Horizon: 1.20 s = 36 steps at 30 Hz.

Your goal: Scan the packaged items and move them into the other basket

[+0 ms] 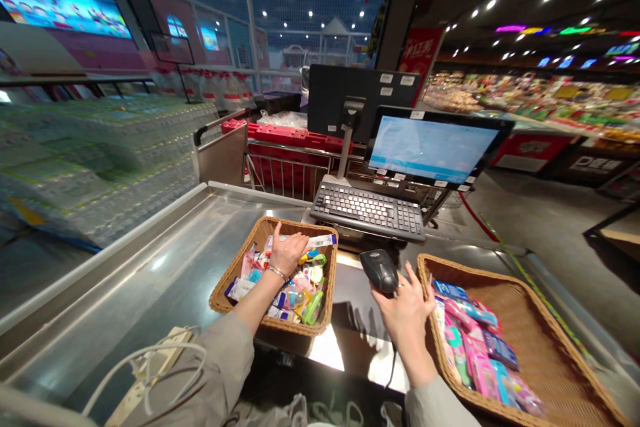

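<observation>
Packets (483, 373) in two wicker baskets (540, 340)

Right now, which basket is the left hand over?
The left basket; the right basket has the right hand, holding the scanner, beside it.

The scanner (379, 271) is black, packs (150, 140) perhaps greenish.

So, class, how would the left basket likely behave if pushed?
The broad, low basket would probably slide rather than tip. The shiny metal counter looks slippery, likely easing that. The loosely piled packets inside may shift.
</observation>
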{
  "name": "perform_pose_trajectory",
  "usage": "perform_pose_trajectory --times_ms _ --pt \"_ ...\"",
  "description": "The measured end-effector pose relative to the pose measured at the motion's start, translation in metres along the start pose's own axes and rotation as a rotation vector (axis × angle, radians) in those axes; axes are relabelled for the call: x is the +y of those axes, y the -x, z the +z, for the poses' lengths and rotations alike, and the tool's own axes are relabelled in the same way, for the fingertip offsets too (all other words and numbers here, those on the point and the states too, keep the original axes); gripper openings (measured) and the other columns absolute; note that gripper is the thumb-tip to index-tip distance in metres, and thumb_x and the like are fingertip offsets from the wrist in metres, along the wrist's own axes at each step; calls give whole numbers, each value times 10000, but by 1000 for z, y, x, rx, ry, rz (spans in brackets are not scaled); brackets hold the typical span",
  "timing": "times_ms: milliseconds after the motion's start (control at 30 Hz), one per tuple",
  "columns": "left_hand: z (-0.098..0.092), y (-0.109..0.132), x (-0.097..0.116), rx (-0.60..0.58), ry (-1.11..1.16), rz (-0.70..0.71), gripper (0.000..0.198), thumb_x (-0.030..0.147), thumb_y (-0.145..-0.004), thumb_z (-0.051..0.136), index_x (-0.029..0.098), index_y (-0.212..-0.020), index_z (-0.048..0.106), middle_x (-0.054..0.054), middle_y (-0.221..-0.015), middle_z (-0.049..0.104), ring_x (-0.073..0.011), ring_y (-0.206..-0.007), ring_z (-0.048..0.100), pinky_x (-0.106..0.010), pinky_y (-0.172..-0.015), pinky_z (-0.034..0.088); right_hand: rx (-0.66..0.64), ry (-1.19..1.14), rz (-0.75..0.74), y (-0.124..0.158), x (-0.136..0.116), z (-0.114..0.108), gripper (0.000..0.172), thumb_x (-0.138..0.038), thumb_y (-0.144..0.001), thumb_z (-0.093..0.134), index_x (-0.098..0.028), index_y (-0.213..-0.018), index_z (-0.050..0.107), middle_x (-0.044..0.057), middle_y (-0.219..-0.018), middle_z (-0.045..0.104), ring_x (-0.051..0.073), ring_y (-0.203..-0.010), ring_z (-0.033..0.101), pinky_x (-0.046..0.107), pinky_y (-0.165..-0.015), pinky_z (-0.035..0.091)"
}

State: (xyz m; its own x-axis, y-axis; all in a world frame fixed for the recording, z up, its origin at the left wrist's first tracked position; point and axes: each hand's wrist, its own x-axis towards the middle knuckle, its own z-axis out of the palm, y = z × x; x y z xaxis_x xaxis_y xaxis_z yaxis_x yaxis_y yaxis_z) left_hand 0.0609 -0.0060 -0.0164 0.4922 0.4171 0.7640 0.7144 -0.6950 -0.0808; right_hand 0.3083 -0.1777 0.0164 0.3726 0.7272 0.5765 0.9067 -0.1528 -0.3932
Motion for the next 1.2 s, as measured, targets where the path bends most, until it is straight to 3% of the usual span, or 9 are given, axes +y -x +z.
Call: perform_pose_trajectory --times_ms 533,1200 --pt "-4 -36 33 6 125 -22 196 324 -935 515 243 -1011 676 -16 -943 758 -199 -921 707 -623 -1173 -3 -33 34 -41 4 -11 -12 211 -366 -771 549 -259 -889 688 26 -1088 705 293 -1298 416 540 -1059 128" --pt "10 -55 59 22 171 50 181 332 -940 509 241 -1002 653 -1 -909 751 -170 -888 702 -590 -1188 1 3 113 -69 4 -6 -23 224 -359 -752 561 -287 -907 705 10 -1099 704 296 -1305 410 535 -1069 109"
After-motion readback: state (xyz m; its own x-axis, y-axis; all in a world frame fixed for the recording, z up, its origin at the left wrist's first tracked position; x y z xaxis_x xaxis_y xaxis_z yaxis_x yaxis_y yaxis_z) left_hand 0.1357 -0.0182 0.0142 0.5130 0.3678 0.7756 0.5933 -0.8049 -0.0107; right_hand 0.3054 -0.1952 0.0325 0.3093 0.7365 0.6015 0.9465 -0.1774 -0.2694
